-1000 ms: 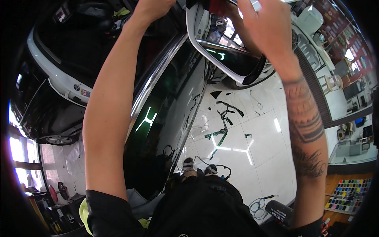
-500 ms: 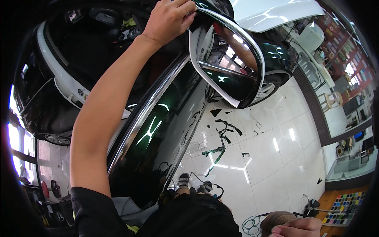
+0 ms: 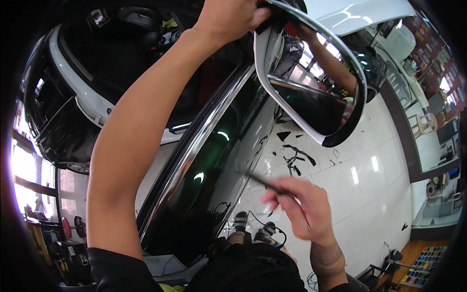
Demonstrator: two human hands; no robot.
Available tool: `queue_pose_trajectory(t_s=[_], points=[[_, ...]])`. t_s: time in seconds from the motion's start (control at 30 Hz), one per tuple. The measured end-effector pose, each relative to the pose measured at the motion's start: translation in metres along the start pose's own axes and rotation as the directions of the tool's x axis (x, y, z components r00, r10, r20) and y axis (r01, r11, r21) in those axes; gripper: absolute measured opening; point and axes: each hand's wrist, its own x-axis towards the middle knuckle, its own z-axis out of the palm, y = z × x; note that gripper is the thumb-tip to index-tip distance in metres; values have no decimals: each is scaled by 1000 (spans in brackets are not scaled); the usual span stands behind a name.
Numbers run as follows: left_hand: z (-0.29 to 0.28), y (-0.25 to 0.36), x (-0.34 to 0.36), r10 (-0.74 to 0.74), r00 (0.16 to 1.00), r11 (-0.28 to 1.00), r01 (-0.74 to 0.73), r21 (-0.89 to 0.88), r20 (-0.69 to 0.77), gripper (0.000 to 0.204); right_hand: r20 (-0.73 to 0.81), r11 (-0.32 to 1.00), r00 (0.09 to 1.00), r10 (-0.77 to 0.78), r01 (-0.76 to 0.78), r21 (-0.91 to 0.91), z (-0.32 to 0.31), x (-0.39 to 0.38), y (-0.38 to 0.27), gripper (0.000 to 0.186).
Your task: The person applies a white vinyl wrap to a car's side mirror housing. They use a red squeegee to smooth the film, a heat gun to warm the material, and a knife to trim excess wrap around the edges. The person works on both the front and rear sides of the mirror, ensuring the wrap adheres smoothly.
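A car's side mirror (image 3: 316, 82) with a pale rim stands out beside the dark, glossy door (image 3: 194, 190). My left hand (image 3: 231, 19) is at the mirror's upper inner corner, fingers bent and closed. The frame's upper edge cuts off part of that hand, so what it pinches is hidden. Low in front of the door, my right hand (image 3: 304, 204) grips a thin dark pen-like tool (image 3: 265, 180). Its far end points up and left toward the door panel and is smeared by motion. Door and arm show in the mirror glass.
Dark film scraps (image 3: 294, 158) lie on the white tiled floor (image 3: 350, 194). A chrome strip (image 3: 194, 141) runs along the door's top edge. Behind my left arm is the open car interior (image 3: 121, 53). A colour sample board (image 3: 425, 265) lies at the lower right.
My right hand has come up from the lower right corner, and the tool now shows in it. My left hand and the mirror appear farther right and higher in the view.
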Motion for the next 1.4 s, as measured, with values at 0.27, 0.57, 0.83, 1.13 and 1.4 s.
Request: queue_pose_trajectory(t_s=[0.27, 0.57, 0.83, 1.13, 1.4], points=[[31, 2, -13, -299, 945, 905, 237, -354, -132, 19, -111, 637, 991, 69, 42, 770, 32, 76, 58, 34], [22, 3, -27, -454, 830, 647, 557, -522, 323, 26, -248, 405, 964, 95, 190, 894, 43, 131, 59, 26], [4, -9, -58, -394, 830, 527, 555, -644, 394, 36, -337, 491, 939, 63, 265, 830, 51, 153, 61, 27], [-17, 8, -59, -264, 891, 646, 448, -618, 370, 22, -512, 769, 858, 27, 310, 560, 71, 171, 64, 28], [-23, 19, -43, -308, 888, 850, 418, -319, 341, 23, -365, 762, 931, 7, 231, 605, 60, 179, 68, 29]])
